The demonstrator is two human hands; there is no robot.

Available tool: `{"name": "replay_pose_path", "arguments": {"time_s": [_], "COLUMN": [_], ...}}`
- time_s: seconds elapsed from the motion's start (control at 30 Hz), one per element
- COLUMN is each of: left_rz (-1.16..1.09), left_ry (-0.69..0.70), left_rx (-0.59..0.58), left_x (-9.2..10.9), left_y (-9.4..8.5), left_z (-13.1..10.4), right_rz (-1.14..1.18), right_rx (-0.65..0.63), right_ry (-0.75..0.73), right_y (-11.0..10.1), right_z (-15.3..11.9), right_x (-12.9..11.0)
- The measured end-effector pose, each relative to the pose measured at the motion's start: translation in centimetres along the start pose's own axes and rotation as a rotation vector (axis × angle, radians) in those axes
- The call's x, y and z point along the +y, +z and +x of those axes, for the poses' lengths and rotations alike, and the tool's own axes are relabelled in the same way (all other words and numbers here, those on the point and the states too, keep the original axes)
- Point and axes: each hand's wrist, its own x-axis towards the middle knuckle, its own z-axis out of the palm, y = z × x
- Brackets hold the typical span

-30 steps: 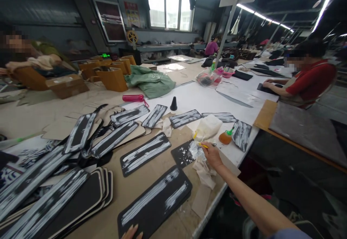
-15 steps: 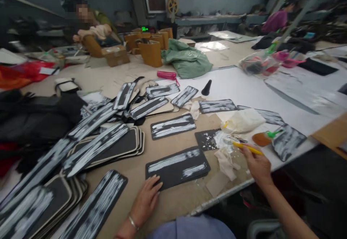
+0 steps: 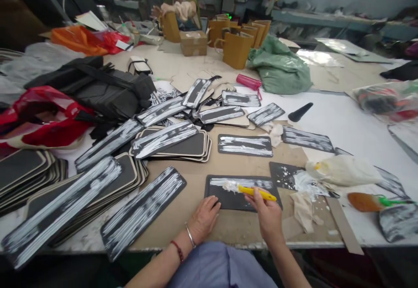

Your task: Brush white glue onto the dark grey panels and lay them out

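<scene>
— Head view, lower centre: right hand point(image 3: 268, 218) clenched around yellow brush point(image 3: 254, 191), bristles on black panel point(image 3: 240, 187), spreading white glue.
— Left hand point(image 3: 204, 218)?
— Released, flat on the panel's near corner, likely pinning it to the bench point(image 3: 183, 201).

Factory workshop, bag or leather-goods assembly by the look of it. Long shared worktable point(image 3: 183, 68) covered in stacks of black panels point(image 3: 26, 172) and strips brushed with white glue point(image 3: 143, 207). Brown paper bags point(image 3: 235, 48) and a cardboard box point(image 3: 193, 43) at the far end, where another worker point(image 3: 178, 3) sits. Benches along the wall behind.
</scene>
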Motion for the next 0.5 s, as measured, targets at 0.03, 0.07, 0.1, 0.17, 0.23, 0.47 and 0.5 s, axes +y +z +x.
{"name": "replay_pose_path", "arguments": {"time_s": [0.03,0.07,0.1,0.17,0.23,0.47,0.5], "left_rz": [-0.003,-0.009,-0.017,-0.023,-0.016,0.011,0.012], "left_ry": [0.003,0.003,0.000,-0.007,0.000,0.034,0.039], "left_rx": [0.000,-0.003,-0.008,-0.018,-0.030,-0.013,-0.010], "left_x": [-0.1,-0.2,-0.2,-0.3,-0.3,-0.8,-0.8], "left_y": [0.0,0.0,-0.1,-0.2,-0.4,-0.2,-0.2], "left_z": [0.0,0.0,0.1,0.3,0.4,0.3,0.3], "right_rz": [0.008,0.015,0.020,0.025,0.025,-0.055,-0.098], "right_rx": [-0.013,-0.022,-0.027,-0.026,-0.009,0.210,0.253], "right_ry": [0.011,0.024,0.039,0.062,0.063,-0.038,-0.080], "right_y": [1.0,1.9,2.7,3.7,4.0,-2.7,-4.2], "right_z": [0.2,0.4,0.6,1.0,1.5,4.0,4.5], "right_x": [0.3,0.5,0.8,1.5,2.1,2.1,1.9]}}
